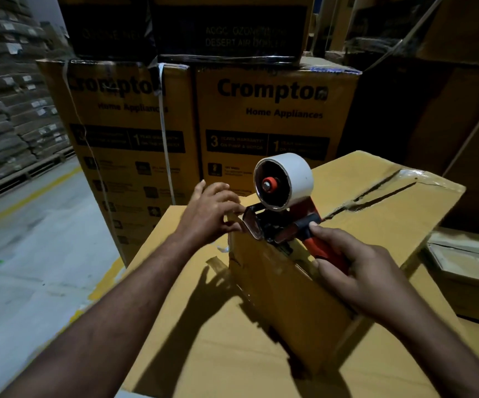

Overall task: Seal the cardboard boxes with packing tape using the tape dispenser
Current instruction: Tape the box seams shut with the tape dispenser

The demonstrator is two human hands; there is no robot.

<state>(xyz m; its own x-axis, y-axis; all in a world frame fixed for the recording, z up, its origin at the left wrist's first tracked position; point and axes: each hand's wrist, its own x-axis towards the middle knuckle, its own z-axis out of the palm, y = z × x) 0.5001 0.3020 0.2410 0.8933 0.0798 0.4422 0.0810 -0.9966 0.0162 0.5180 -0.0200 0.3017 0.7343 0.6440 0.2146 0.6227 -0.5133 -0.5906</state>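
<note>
"Crompton Home Appliances" is printed on two cartons (275, 124) behind, with "3 Years Warranty on Pump & Motor" below. "Desert Air" is legible on a dark carton (232, 33) above. A tape dispenser (282, 222), loaded with a white tape roll (295, 176), is set on the top edge of a small cardboard box (287, 297) standing on a larger box (204, 340). Its red handle is gripped by the right hand (356, 271). The left hand (209, 214), fingers bent, is laid at the small box's far corner; whether tape is pinched cannot be told.
</note>
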